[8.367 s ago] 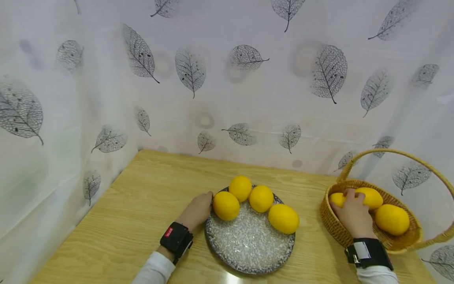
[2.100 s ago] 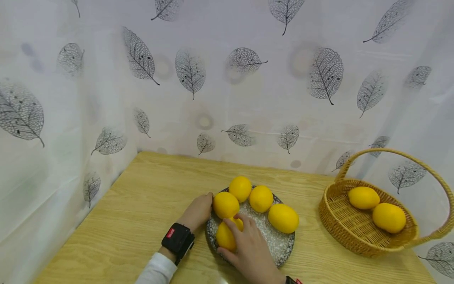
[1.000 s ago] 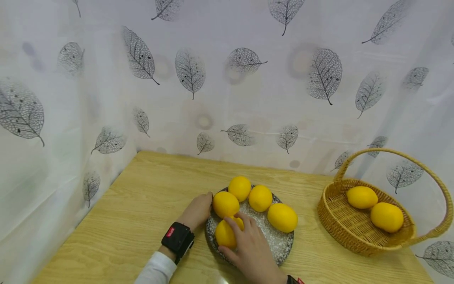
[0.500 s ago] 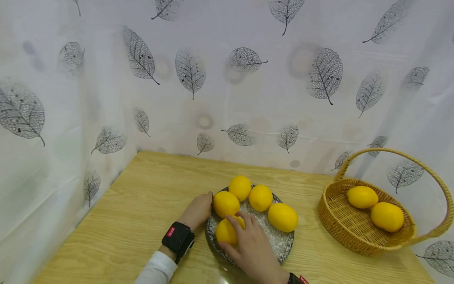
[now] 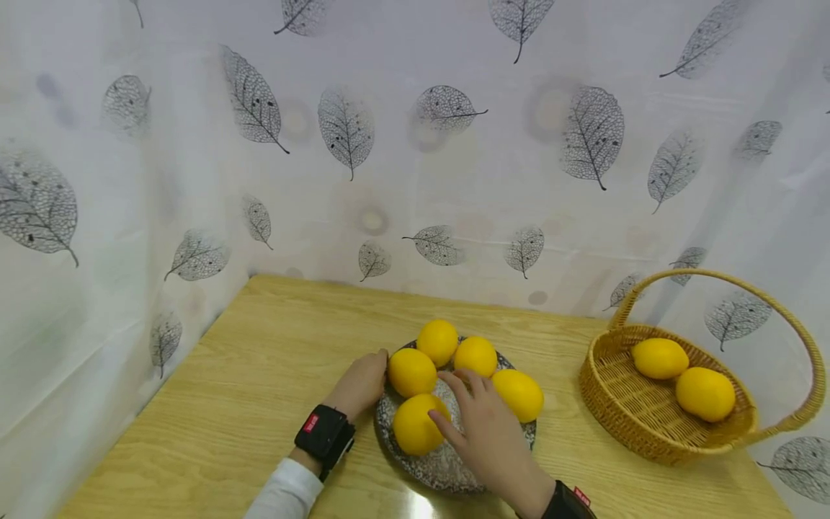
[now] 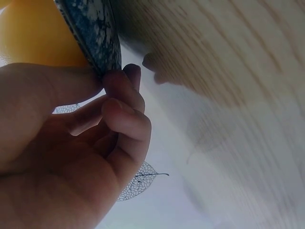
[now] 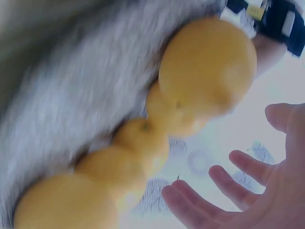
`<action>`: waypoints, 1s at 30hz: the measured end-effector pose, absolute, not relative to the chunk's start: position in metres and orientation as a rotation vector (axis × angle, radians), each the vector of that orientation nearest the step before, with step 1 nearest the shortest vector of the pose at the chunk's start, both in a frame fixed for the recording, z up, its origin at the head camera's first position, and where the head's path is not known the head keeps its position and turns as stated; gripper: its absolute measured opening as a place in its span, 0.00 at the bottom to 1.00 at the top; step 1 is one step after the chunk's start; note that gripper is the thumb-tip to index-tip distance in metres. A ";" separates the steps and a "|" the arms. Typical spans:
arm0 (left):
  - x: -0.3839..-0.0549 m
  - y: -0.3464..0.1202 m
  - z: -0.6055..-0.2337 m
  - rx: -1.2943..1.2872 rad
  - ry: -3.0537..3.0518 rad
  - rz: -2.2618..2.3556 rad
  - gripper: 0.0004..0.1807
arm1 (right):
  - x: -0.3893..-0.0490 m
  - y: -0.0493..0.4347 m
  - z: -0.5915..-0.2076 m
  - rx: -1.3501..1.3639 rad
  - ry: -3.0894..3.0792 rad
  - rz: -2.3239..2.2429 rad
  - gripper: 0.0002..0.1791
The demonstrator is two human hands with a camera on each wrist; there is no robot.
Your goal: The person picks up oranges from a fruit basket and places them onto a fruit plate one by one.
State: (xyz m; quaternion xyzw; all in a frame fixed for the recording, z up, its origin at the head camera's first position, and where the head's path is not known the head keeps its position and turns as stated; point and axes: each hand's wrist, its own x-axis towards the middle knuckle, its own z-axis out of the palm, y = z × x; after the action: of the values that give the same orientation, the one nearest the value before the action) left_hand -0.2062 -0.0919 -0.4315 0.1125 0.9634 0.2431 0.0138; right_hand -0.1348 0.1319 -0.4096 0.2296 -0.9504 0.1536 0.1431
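Observation:
On the table lies a speckled grey plate [image 5: 447, 468] with a dark rim, bearing several yellow lemons along its edge. My left hand [image 5: 363, 382] grips the plate's left rim; in the left wrist view its thumb and curled fingers pinch the dark blue rim [image 6: 97, 38]. Over the plate hovers my right hand [image 5: 489, 432], fingers spread and holding nothing. Closest to its thumb is the front-left lemon [image 5: 418, 425], which rests on the plate. In the right wrist view this hand [image 7: 252, 186] is apart from the row of lemons [image 7: 207, 67].
To the right stands a wicker basket [image 5: 622, 425] with a tall arched handle, holding two lemons [image 5: 705, 394]. A leaf-patterned curtain [image 5: 415, 180] hangs behind and left of the wooden table [image 5: 259, 346].
Since the first frame, my right hand has brought a lemon from the basket to the plate's front left. In the last half second it let go and moved right. My left hand stays at the rim.

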 end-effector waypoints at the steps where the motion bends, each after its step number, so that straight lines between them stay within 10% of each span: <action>1: -0.206 -0.092 -0.432 0.344 2.996 0.758 0.16 | -0.137 0.135 -0.407 0.650 -2.747 0.443 0.30; 30: -0.204 -0.092 -0.434 0.354 2.995 0.752 0.23 | -0.237 0.311 -0.379 0.178 -2.809 0.278 0.30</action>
State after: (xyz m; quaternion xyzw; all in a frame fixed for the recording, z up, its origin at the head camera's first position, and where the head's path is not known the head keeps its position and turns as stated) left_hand -0.2042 -0.0916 -0.4340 0.1138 0.9634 0.2420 0.0165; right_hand -0.2373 0.3108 -0.3791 0.0621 -0.9810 0.0972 0.1559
